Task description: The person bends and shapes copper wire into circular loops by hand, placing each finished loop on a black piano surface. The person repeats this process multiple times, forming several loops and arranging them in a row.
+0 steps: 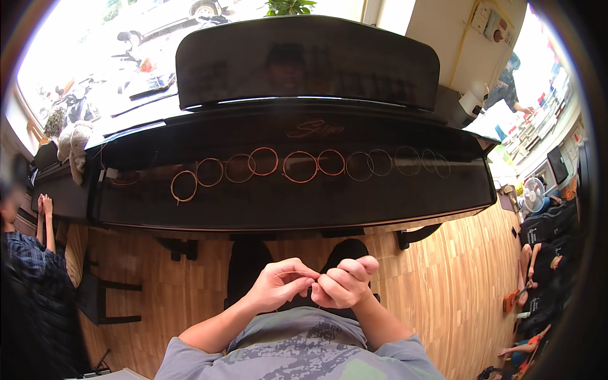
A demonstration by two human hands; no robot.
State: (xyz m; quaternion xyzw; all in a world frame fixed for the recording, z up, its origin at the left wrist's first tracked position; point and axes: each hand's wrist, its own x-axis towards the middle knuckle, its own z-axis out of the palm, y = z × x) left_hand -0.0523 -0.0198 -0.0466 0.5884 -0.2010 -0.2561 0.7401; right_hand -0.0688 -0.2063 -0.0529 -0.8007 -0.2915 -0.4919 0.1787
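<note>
Above my lap, in front of the piano, both hands are close together. My left hand (282, 284) pinches a thin coppery string (292, 273) between thumb and fingers, and part of it bows over that hand. My right hand (347, 283) is curled beside it, its fingers closed at the string's other side; exactly how it grips is hidden. Across the closed black piano lid (285, 209) lies a row of coiled strings. Copper-coloured coils (283, 166) are at the left and middle, thin silvery coils (396, 160) toward the right. Some neighbouring coils overlap.
A black upright panel (304, 66) rises behind the lid. At the left are a plush toy (75, 145), a seated person's hands (45, 206) and a dark chair (120, 301). To the right stand a white fan (534, 193) and people, with a small orange guitar (510, 301).
</note>
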